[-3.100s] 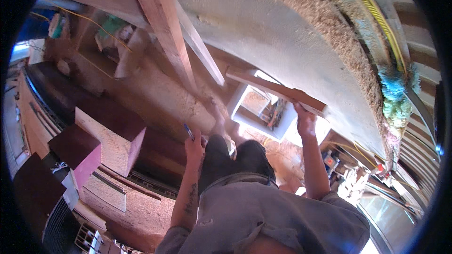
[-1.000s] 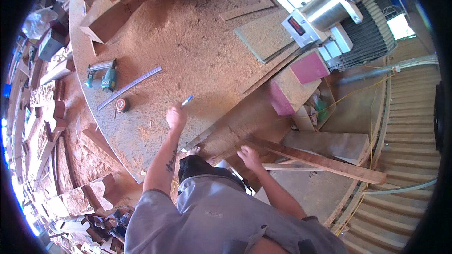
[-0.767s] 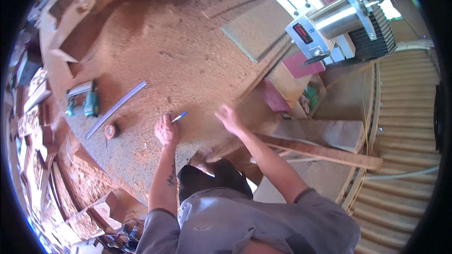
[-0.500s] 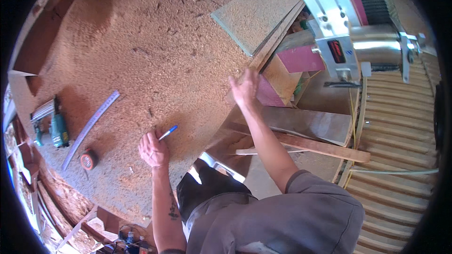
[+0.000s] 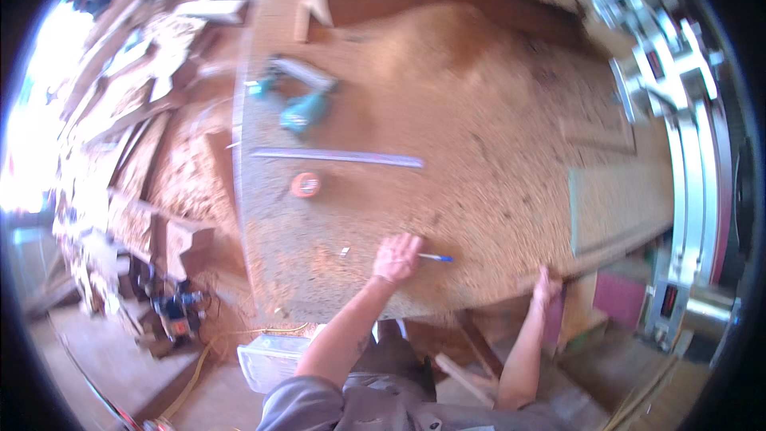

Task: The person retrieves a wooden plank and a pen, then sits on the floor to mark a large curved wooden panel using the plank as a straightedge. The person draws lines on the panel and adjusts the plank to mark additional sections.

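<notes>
My left hand (image 5: 396, 258) rests on the sawdust-covered workbench (image 5: 495, 128) near its front edge, fingers closed around a blue pen (image 5: 436, 257) that points right. My right hand (image 5: 546, 286) grips the front edge of the bench, to the right of the left hand, fingers curled over the edge. A flat board (image 5: 618, 207) lies on the bench to the right of both hands.
On the bench lie a long metal ruler (image 5: 339, 158), an orange tape measure (image 5: 305, 185) and a teal power tool (image 5: 303, 112). A machine with a metal rail (image 5: 686, 191) stands at the right. Wood offcuts (image 5: 171, 231) pile up at the left. A white crate (image 5: 275, 359) sits on the floor.
The view has swung over the bench. My right hand has let go of the plank and moved to the bench's front edge. My left hand keeps the pen and rests on the bench.
</notes>
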A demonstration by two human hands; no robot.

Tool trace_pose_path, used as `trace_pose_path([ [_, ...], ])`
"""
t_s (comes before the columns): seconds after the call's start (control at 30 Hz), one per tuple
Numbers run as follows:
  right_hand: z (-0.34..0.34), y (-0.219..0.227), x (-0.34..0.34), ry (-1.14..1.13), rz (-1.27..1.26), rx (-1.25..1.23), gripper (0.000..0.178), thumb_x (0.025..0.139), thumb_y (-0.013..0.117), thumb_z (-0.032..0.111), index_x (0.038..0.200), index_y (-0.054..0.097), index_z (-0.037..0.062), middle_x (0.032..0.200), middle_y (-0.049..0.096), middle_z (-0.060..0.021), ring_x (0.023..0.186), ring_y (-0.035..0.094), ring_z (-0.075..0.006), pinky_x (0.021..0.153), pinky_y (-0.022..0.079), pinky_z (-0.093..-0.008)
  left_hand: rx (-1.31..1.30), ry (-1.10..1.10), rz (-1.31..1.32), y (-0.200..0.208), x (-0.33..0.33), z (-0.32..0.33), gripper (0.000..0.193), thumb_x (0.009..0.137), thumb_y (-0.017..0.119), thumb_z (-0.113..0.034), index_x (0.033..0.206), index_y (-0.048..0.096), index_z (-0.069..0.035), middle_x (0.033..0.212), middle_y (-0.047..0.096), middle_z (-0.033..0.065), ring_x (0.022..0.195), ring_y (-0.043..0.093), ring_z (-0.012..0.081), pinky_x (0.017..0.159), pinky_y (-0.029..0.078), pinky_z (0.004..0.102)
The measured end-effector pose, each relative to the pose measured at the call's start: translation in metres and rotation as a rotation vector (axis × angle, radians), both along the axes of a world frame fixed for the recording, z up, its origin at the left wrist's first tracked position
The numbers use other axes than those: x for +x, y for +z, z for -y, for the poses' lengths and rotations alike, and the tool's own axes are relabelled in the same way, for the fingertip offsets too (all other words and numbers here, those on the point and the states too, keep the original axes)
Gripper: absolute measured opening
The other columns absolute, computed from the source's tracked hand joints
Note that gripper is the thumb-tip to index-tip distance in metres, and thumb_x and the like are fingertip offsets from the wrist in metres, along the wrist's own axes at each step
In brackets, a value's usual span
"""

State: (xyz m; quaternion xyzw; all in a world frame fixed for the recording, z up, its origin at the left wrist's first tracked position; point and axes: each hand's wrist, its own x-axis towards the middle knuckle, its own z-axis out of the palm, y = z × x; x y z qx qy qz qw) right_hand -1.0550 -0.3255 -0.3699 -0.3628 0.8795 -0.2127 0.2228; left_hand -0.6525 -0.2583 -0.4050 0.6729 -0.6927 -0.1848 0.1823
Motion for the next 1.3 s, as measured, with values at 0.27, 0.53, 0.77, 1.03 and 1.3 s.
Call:
trace_pose_path([
  [0.27, 0.006, 0.014, 0.004, -0.093, -0.043, 0.174, 0.077, 0.072, 0.072, 0.054, 0.116, 0.061, -0.0086, 0.120, 0.062, -0.0256, 0.111, 0.060, -0.0371, 0.096, 0.047, -0.0430, 0.043, 0.063, -0.212, 0.027, 0.004, 0.001, 0.013, 0.090, 0.048, -0.019, 0.098, 0.054, -0.012, 0.094, 0.061, 0.0119, 0.095, 0.061, 0.0302, 0.078, 0.046, 0.0427],
  [0.53, -0.092, 0.115, 0.264, 0.612, -0.100, -0.398, 0.068, 0.091, 0.058, 0.044, 0.136, 0.044, -0.0049, 0.137, 0.047, -0.0242, 0.126, 0.045, -0.0368, 0.107, 0.033, -0.0446, 0.120, 0.813, -1.029, 0.068, 0.038, -0.023, 0.052, 0.098, 0.045, -0.051, 0.084, 0.066, -0.006, 0.072, 0.068, 0.0170, 0.070, 0.066, 0.0338, 0.064, 0.048, 0.0448],
  [0.77, -0.247, 0.160, 0.556, 1.248, 0.534, -0.138, 0.077, 0.096, 0.047, 0.054, 0.145, 0.035, -0.0038, 0.151, 0.031, -0.0276, 0.142, 0.027, -0.0391, 0.116, 0.023, -0.0438, -0.077, 0.936, -2.163, 0.032, 0.272, -0.140, 0.055, 0.100, 0.039, -0.053, 0.094, 0.063, -0.004, 0.081, 0.065, 0.0089, 0.074, 0.060, 0.0207, 0.062, 0.047, 0.0355],
  [1.03, -0.300, 0.168, 0.737, 1.766, 0.458, -0.404, 0.080, 0.097, 0.038, 0.060, 0.142, 0.038, -0.0054, 0.146, 0.038, -0.0293, 0.137, 0.036, -0.0402, 0.113, 0.029, -0.0478, -0.150, 1.371, -2.219, 0.150, 0.463, -0.245, 0.055, 0.102, 0.035, -0.052, 0.121, 0.055, -0.005, 0.117, 0.060, 0.0138, 0.106, 0.058, 0.0274, 0.082, 0.048, 0.0474],
  [1.3, -0.298, 0.157, 0.818, 0.858, 0.986, 0.429, 0.100, 0.088, 0.033, 0.078, 0.141, 0.037, -0.0074, 0.144, 0.041, -0.0278, 0.134, 0.042, -0.0359, 0.109, 0.035, -0.0479, -0.645, 1.208, -2.390, 0.201, 0.568, -0.305, 0.053, 0.102, 0.037, -0.049, 0.125, 0.052, -0.003, 0.114, 0.061, 0.0137, 0.105, 0.060, 0.0279, 0.085, 0.047, 0.0395],
])
